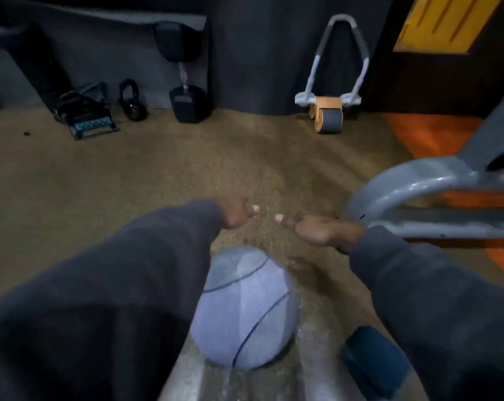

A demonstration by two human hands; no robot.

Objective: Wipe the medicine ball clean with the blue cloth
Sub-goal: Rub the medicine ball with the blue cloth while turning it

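While the pale lavender medicine ball point(245, 316) sits on the brown carpet below the sleeves, both hands hold nothing: left hand point(234, 215) seemingly loosely curled, right hand point(317, 231) flat. The folded blue cloth point(373, 361) lies unclaimed beside the ball.

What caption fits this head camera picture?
Both hands, left hand and right hand, reach out empty above a medicine ball, blue cloth lying beside it.

The floor point(129, 180) is brown carpet, with an orange strip point(424, 134) at its right edge. Along the dark wall point(262, 53) stand a dumbbell point(187, 79), a kettlebell point(132, 101) and an ab roller point(330, 114). The light is dim.
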